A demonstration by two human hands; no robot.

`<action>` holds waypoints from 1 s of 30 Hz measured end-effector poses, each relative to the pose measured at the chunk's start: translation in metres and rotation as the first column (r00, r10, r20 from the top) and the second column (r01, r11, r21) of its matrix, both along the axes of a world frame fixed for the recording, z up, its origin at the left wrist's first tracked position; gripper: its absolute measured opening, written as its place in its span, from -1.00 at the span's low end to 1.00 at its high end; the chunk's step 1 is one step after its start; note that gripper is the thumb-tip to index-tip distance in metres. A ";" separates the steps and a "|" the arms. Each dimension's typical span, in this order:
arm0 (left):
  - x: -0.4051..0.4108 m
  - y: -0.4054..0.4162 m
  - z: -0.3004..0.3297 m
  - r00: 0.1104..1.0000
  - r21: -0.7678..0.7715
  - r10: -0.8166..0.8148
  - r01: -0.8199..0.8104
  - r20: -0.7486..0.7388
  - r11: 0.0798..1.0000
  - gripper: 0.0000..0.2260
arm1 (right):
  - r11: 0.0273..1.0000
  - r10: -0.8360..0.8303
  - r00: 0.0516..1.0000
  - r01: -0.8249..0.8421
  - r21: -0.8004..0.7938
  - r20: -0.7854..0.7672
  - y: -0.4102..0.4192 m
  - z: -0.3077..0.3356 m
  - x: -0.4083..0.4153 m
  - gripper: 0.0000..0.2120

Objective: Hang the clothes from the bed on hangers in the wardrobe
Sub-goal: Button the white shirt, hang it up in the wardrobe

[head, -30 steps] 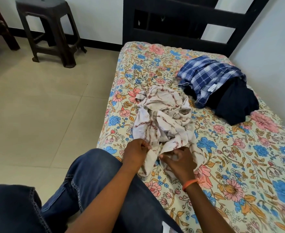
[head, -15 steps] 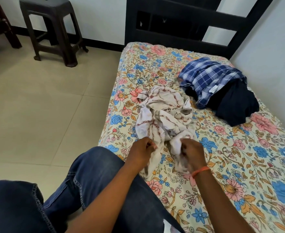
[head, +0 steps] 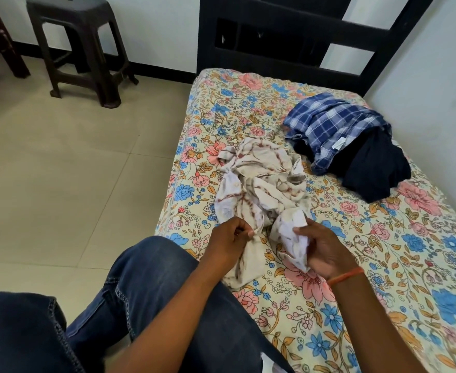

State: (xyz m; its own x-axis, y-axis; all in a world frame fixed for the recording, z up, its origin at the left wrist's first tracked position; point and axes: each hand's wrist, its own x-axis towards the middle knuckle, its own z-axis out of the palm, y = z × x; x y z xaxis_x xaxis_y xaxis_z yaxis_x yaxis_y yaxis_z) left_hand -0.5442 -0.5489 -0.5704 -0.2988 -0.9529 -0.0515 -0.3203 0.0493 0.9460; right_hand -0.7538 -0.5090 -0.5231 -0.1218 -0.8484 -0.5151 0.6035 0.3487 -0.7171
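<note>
A crumpled cream shirt with brown streaks [head: 259,184] lies near the bed's left edge. My left hand [head: 229,240] pinches a fold of its near edge. My right hand [head: 326,249] grips a bunched part of the same shirt, palm turned partly up. Further back on the bed lie a blue and white checked shirt [head: 329,125] and a dark navy garment [head: 372,170], partly overlapping. The bed [head: 382,265] has a floral sheet. No hangers or wardrobe are in view.
My knee in blue jeans [head: 146,286] rests against the bed's near left side. A dark plastic stool [head: 81,47] stands on the tiled floor at the back left. The black bed frame [head: 275,30] and a white wall close off the back and right.
My right hand has turned palm up and lifted a bunch of the cream shirt. My left hand keeps its pinch and has shifted slightly.
</note>
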 end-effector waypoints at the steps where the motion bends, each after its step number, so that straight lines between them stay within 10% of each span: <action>1: 0.000 0.000 0.000 1.000 0.001 0.003 -0.003 -0.010 1.000 -0.93 | 1.000 0.019 1.000 -0.019 -0.022 -0.023 0.001 0.001 0.001 -0.42; 11: -0.001 0.004 0.004 0.970 0.120 0.025 0.004 -0.241 0.993 -0.95 | 0.997 0.076 0.997 -0.075 -0.014 0.029 0.003 0.002 0.007 -0.60; 17: -0.002 0.002 0.005 0.957 0.128 0.052 -0.016 -0.287 0.992 -0.91 | 0.993 0.096 0.995 -0.095 -0.072 0.020 0.019 0.003 -0.012 -0.38; 23: -0.003 0.004 0.008 0.964 0.130 0.044 -0.010 -0.262 0.991 -0.94 | 0.997 0.063 0.851 -0.078 -0.007 -0.521 0.023 0.000 -0.011 -0.92; 26: -0.001 0.007 0.005 0.977 0.138 0.030 -0.001 -0.209 0.990 -0.97 | 0.990 0.112 0.908 -0.065 0.128 -0.404 0.030 -0.022 -0.004 -0.66; 30: -0.002 0.011 0.000 0.995 0.148 -0.050 0.063 -0.089 0.987 -0.94 | 0.976 0.181 0.829 -0.085 0.201 -0.530 0.043 -0.038 0.006 -0.95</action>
State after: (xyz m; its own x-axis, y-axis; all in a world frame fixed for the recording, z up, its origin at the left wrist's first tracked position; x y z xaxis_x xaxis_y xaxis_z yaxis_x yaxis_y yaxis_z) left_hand -0.5462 -0.5382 -0.5707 -0.3617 -0.9176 -0.1648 -0.2393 -0.0795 0.9677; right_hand -0.7479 -0.4658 -0.5606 -0.3142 -0.7873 -0.5306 0.0739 0.5369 -0.8404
